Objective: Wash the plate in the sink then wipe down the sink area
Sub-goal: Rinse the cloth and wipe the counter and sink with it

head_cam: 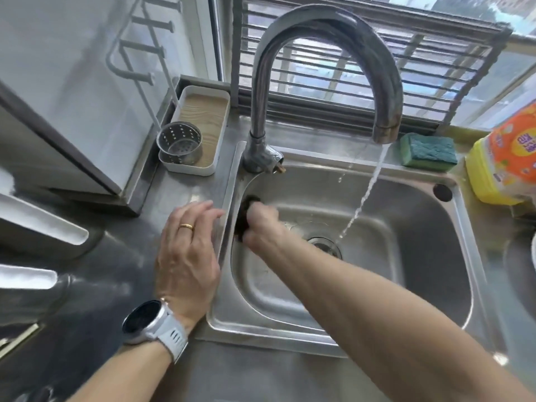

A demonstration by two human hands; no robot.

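Stage: wiping the sink area, judging by the hands; no plate is in view, so I judge the washing step done, though its whereabouts cannot be told.
Right hand (262,220): fingers curled shut around a dark scrubber (242,219), pressing it against the left inner wall of the sink (452,285).
Left hand (188,256): flat and open on the bench (110,285), fingertips touching the sink's left rim, holding nothing.
Tap (324,68): running, stream falling near the drain (324,245).
Unused: sponge (427,152) on the back ledge, soap bottle (504,155) at right.
Left to do: rest of the basin walls, rim and surrounding bench; shutting off the water.
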